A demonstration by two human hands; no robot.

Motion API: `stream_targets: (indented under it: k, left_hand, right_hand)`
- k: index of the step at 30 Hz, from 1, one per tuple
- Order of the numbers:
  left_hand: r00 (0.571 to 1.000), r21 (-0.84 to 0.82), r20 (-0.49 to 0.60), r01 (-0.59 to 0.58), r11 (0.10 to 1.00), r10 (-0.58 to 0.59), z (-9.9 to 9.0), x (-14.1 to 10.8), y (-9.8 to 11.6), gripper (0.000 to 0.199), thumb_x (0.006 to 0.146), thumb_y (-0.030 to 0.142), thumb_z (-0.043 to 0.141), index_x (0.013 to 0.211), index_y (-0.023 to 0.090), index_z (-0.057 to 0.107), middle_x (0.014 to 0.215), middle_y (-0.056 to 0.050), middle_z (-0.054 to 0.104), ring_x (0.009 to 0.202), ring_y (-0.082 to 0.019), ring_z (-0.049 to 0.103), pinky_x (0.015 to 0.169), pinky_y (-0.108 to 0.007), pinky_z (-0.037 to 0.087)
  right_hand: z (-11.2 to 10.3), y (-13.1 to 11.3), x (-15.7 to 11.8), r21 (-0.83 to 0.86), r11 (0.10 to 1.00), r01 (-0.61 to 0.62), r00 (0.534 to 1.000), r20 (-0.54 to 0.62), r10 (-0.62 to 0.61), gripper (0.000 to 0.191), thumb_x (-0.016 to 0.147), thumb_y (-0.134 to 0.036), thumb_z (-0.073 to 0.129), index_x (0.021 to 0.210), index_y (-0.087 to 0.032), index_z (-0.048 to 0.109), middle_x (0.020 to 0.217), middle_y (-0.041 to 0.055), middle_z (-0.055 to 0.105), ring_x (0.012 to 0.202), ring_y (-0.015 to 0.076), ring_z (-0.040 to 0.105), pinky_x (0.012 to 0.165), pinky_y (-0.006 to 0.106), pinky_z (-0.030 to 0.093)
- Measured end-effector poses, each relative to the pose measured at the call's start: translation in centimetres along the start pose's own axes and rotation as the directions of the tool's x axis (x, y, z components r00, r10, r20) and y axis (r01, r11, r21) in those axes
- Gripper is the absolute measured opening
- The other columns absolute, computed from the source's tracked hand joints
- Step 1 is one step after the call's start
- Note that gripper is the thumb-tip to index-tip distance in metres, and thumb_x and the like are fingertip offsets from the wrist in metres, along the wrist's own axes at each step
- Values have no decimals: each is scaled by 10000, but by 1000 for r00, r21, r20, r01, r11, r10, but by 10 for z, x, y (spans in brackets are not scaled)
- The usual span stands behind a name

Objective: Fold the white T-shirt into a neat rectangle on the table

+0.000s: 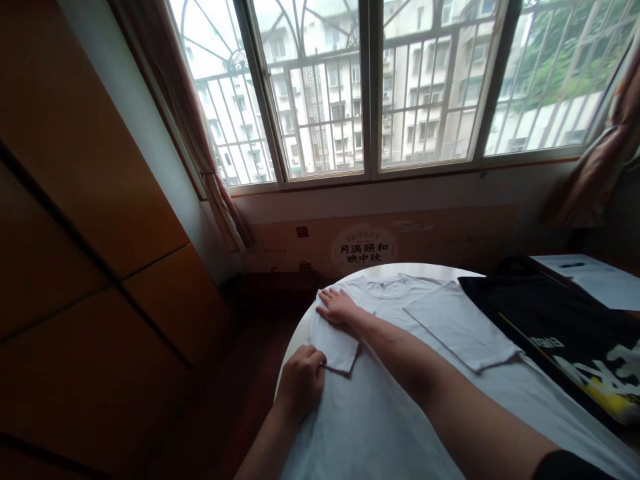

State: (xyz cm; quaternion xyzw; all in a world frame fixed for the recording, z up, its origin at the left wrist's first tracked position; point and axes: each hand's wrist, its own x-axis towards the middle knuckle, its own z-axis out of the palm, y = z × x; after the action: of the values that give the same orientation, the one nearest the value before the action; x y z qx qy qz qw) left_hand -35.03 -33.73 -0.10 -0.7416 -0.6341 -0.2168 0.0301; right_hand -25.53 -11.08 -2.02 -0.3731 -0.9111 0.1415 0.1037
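A white T-shirt (370,413) lies spread on a round white table (430,269), its collar at the far side. Its left sleeve is laid inward over the body, and the right sleeve (463,327) also lies across the shirt. My right hand (337,307) rests flat on the fold near the left shoulder, fingers spread. At the table's left edge, my left hand (303,377) has its fingers curled and pinches the shirt by the lower corner of the left sleeve.
Black printed clothing (565,340) lies to the right, beside white papers (590,273). A wooden cabinet (75,200) stands at the left. Behind the table are a printed panel (425,233), curtains and a barred window.
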Motion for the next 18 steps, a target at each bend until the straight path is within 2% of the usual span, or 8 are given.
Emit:
stream_targets:
  k: [5, 7, 10, 12, 14, 16, 18]
  left_hand:
    - [1000, -17, 10, 5, 1000, -5, 1, 2, -1, 225, 825, 13, 517, 795, 195, 646, 854, -41, 644, 882, -206, 577, 787, -314, 417]
    - [1000, -28, 18, 5, 1000, -5, 0, 3, -1, 227, 827, 16, 513, 799, 195, 649, 864, -43, 648, 887, -208, 577, 796, -319, 421]
    - [1000, -40, 23, 0, 999, 1, -1, 4, 0, 235, 831, 19, 501, 805, 196, 654, 874, -46, 655, 894, -209, 579, 803, -324, 428]
    - [1000, -43, 26, -6, 999, 7, -2, 5, 0, 238, 831, 23, 495, 803, 197, 656, 873, -47, 656, 896, -210, 581, 807, -325, 436]
    - [1000, -39, 28, -5, 999, 6, -3, 5, 0, 234, 831, 34, 496, 802, 197, 661, 871, -49, 657, 900, -212, 585, 816, -326, 446]
    - [999, -20, 35, -7, 1000, 8, -3, 4, 0, 237, 835, 44, 490, 804, 196, 669, 871, -55, 659, 906, -215, 590, 832, -329, 458]
    - [1000, 32, 16, -11, 999, 10, -2, 5, 0, 241, 835, 57, 494, 853, 188, 696, 950, -82, 676, 974, -234, 596, 886, -351, 462]
  right_hand:
    - [-1, -3, 7, 3, 995, -96, 993, -66, 96, 667, 1013, -563, 301, 1564, -193, 372, 1656, 127, 276, 1532, 353, 190, 1212, 609, 75]
    - [-3, -5, 3, 4, 992, -129, 983, -135, 128, 625, 1033, -519, 289, 1561, -195, 376, 1662, 141, 252, 1539, 350, 165, 1211, 608, 75]
    - [-10, -7, -14, -15, 999, -44, 953, -301, 38, 532, 1044, -409, 350, 1538, -221, 415, 1652, 124, 292, 1540, 303, 187, 1232, 550, 90]
    - [-17, -6, -37, -36, 996, 75, 928, -363, -84, 498, 1026, -340, 426, 1512, -237, 454, 1630, 107, 350, 1530, 279, 233, 1242, 519, 112]
    - [-28, -1, -71, -33, 987, 159, 915, -371, -160, 505, 1005, -290, 470, 1506, -228, 461, 1621, 111, 366, 1526, 277, 250, 1243, 518, 140]
    - [-40, 6, -115, -5, 980, 201, 913, -360, -189, 506, 988, -264, 494, 1491, -205, 480, 1604, 125, 392, 1522, 288, 262, 1238, 535, 167]
    - [-54, 15, -168, 36, 974, 224, 929, -310, -202, 464, 974, -261, 518, 1434, -209, 548, 1534, 125, 497, 1502, 304, 312, 1226, 573, 187]
